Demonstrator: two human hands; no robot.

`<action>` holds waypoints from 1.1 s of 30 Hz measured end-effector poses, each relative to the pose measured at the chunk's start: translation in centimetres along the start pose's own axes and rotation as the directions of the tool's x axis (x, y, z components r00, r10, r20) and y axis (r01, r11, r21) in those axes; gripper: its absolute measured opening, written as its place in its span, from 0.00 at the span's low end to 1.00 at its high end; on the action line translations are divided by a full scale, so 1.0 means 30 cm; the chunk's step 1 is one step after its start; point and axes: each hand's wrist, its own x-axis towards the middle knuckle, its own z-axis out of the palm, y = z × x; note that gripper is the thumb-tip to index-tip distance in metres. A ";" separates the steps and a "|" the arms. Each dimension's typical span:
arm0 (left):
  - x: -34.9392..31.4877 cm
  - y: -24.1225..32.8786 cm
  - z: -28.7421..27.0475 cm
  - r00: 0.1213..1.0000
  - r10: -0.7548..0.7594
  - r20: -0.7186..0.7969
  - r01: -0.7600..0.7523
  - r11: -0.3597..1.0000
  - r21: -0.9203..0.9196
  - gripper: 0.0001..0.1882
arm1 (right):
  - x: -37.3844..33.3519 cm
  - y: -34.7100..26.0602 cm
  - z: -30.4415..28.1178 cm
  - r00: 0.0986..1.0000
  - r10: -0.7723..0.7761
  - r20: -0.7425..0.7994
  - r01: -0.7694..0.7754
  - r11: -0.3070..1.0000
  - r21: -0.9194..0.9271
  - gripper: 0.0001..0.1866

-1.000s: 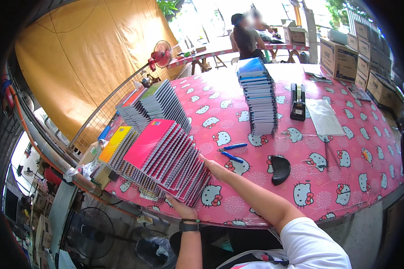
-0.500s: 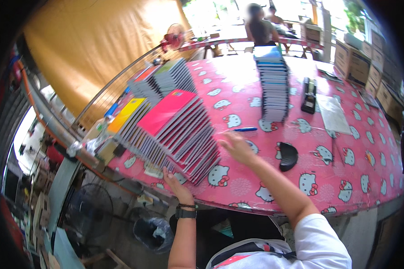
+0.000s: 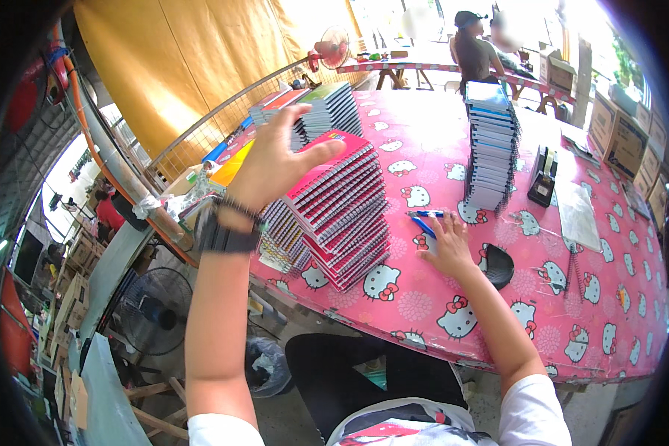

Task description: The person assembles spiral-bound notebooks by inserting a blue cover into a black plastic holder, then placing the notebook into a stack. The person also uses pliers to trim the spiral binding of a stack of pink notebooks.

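Observation:
My left hand (image 3: 275,163) is raised, fingers spread and holding nothing, in front of the stack of red spiral notebooks (image 3: 342,197). It partly covers a stack of yellow notebooks (image 3: 234,163) behind. Flat on the table, my right hand (image 3: 451,249) has its fingers stretched out at two slim blue pens (image 3: 422,225); its fingertips seem to touch them. Just right of that hand lies a black half-round object (image 3: 498,266). Farther back stands a tall stack of blue-covered spiral notebooks (image 3: 490,152).
A pink patterned cloth covers the table (image 3: 424,305). Green (image 3: 327,97) and orange-topped notebook stacks are at the back left. A black tape dispenser (image 3: 543,178) and a pale sheet (image 3: 578,223) lie right, near cardboard boxes (image 3: 617,137). A floor fan (image 3: 156,312) stands below left.
My left hand has left the red stack's lower near edge and risen above it. My right hand has moved from beside the stack to the pens. The view has shifted.

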 end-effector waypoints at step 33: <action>0.120 -0.099 0.123 0.844 -0.133 0.520 0.011 0.973 0.230 0.64 | -0.098 -0.418 -0.411 0.882 -0.463 0.081 -0.174 -0.162 0.971 0.28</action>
